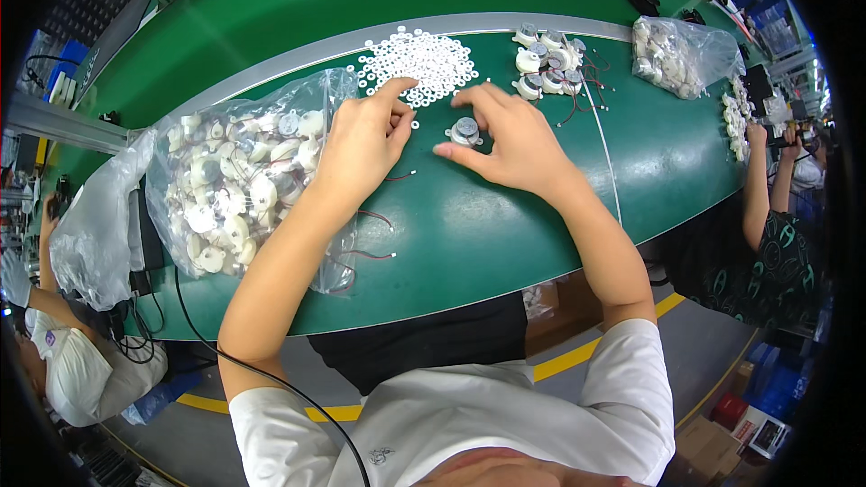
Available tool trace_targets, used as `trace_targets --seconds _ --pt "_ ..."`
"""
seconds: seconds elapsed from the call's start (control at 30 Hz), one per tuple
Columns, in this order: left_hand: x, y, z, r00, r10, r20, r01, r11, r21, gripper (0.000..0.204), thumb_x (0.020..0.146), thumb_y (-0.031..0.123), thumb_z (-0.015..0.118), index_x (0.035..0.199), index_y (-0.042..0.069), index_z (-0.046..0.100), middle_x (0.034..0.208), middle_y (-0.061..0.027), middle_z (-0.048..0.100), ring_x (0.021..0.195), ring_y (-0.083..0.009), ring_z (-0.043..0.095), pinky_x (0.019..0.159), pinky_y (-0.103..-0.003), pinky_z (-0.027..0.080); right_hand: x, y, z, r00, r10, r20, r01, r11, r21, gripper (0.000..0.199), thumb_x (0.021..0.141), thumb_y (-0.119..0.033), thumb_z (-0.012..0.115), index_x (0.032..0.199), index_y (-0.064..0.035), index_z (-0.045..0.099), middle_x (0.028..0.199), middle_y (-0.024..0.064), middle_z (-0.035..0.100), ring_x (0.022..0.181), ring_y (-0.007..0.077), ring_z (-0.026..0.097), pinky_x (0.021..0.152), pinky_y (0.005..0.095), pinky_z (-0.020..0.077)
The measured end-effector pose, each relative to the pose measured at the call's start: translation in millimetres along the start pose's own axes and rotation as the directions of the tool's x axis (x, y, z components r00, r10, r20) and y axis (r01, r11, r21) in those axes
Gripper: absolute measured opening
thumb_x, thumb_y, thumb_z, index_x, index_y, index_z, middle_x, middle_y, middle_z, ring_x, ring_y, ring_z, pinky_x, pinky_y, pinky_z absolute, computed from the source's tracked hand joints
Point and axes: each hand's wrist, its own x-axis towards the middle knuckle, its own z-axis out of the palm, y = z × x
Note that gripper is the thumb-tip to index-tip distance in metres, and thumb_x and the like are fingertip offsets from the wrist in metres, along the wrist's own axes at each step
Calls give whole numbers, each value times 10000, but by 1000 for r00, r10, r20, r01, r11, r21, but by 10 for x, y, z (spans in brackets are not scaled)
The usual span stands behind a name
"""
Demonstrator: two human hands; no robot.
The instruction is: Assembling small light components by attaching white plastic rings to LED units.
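My left hand (361,140) is at the near left side of a pile of small white rings (419,63), its index finger and thumb apart and nothing visible between them. One loose white ring (415,125) lies beside the thumb. On the green table, a small round motor (465,131) with a white base and grey top stands between the spread thumb and fingers of my right hand (512,140). That hand is open around it, with no clear grip. Left of my left forearm, a large clear plastic bag (239,185) holds many similar white motors with thin wires.
A cluster of motors (550,63) with dark red wires sits at the back right. Beyond it is another bag of white parts (677,59). A raised rail (505,24) runs behind the pile. People work at both sides; a black cable (203,338) crosses the lower left.
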Motion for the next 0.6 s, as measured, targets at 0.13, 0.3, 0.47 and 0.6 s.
trace_targets --seconds 0.13,0.3,0.47,0.6 --pt "-24 1 -26 1000 -14 18 14 1000 -24 354 856 -41 705 1201 26 662 893 -138 771 706 -188 704 708 -304 570 -25 106 121 1000 5 29 -7 999 53 310 912 -284 761 1111 -68 663 794 103 660 621 291 624 583 396 497" --pt "-57 59 -53 998 4 65 -7 999 42 434 832 -23 744 1241 64 630 912 -116 778 755 -186 701 749 -315 576 19 142 89 955 233 185 -289 876 386 220 983 -201 687 1095 -13 667 666 99 612 559 157 534 554 339 424" --pt "-42 50 -34 993 -23 114 24 1000 -7 508 824 -1 776 1292 101 605 916 -105 778 744 -196 699 743 -307 575 28 134 102 961 221 165 -271 868 417 219 1008 -192 642 1068 19 651 641 80 614 531 131 514 530 323 401" --pt "-49 63 0 989 54 138 -47 998 -50 579 825 -7 768 1353 129 572 911 -102 773 751 -208 705 742 -305 574 40 129 138 960 239 145 -279 852 443 233 1006 -192 642 1034 39 638 629 69 614 512 124 510 503 320 377"
